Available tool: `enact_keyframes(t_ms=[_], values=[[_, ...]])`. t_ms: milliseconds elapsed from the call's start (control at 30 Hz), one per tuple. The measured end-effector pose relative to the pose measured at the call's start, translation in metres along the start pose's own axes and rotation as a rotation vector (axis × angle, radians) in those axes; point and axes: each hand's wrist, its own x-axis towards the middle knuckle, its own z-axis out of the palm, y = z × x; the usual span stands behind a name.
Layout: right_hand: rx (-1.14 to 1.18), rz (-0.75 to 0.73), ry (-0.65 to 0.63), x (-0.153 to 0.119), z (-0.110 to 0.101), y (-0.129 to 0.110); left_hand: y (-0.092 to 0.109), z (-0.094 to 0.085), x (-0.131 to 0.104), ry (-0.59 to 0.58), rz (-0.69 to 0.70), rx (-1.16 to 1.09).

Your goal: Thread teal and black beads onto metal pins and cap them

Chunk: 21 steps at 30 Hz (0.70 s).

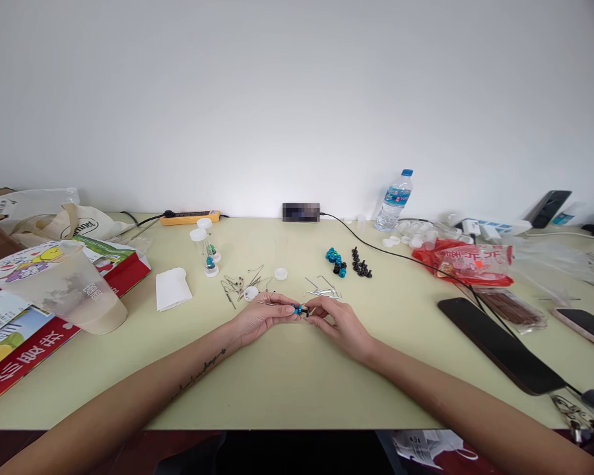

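My left hand (263,318) is closed in a pinch on a small blue piece (296,309), with a thin metal wire showing along its fingers. From the right, my right hand (340,324) has its fingertips closed at a small black piece (305,311) that meets the blue one. Just beyond the hands lie several bent metal hooks (237,285), a white round cap (251,293) and several L-shaped metal keys (321,288). Farther off are blue pieces (332,256) and black pieces (361,264) in small groups. A clear tube (281,254) stands on a white cap.
Two capped tubes (208,254), a folded white tissue (173,289) and a plastic cup (96,300) stand left. Rightward are a water bottle (395,201), white caps (418,232), a red bag (468,262) and a black phone (499,344). A black cable (400,254) crosses the table.
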Motion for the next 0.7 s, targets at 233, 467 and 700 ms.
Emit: enact_keyframes(t_ms=[233, 467, 700], values=[[-0.001, -0.012, 0.006, 0.0004, 0.0003, 0.0009, 0.0004, -0.0005, 0.0003, 0.001, 0.008, -0.003], [-0.014, -0.016, 0.006, 0.0004, 0.0003, 0.0003, 0.0011, 0.0008, 0.0003, 0.002, 0.006, 0.001], [-0.003, -0.026, 0.011, 0.0004, 0.0008, 0.0016, 0.0016, 0.0007, -0.0006, -0.017, 0.006, 0.006]])
